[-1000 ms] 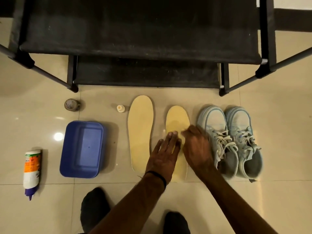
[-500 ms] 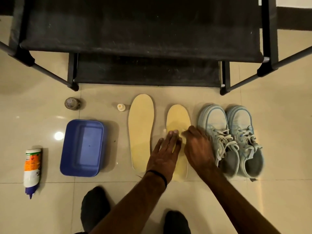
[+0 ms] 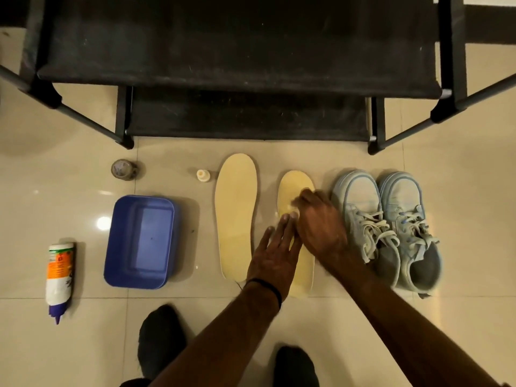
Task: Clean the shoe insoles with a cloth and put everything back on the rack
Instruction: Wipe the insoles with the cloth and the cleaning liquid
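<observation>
The left hand (image 3: 275,254) lay flat on the right-hand insole (image 3: 295,188), hiding its middle. Beyond it the right hand (image 3: 318,222), blurred, curled over something pale, perhaps a cloth; its grip I could not make out. Farther stood the shoe rack (image 3: 237,65).

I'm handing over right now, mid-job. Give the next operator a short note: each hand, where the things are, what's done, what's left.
Left hand: flat, fingers straight, pressing down the right insole.
Right hand: curled over that insole's front half, apparently rubbing with a pale cloth; the cloth is blurred and mostly hidden.
Left insole lies bare on the floor beside it. Pair of sneakers stands on the floor to the right. Blue tub, cleaner bottle and its small cap lie to the left.
Done: insoles out, wiping under way.
Left: finish wiping, return everything to the rack, which shows nothing on its shelves.
</observation>
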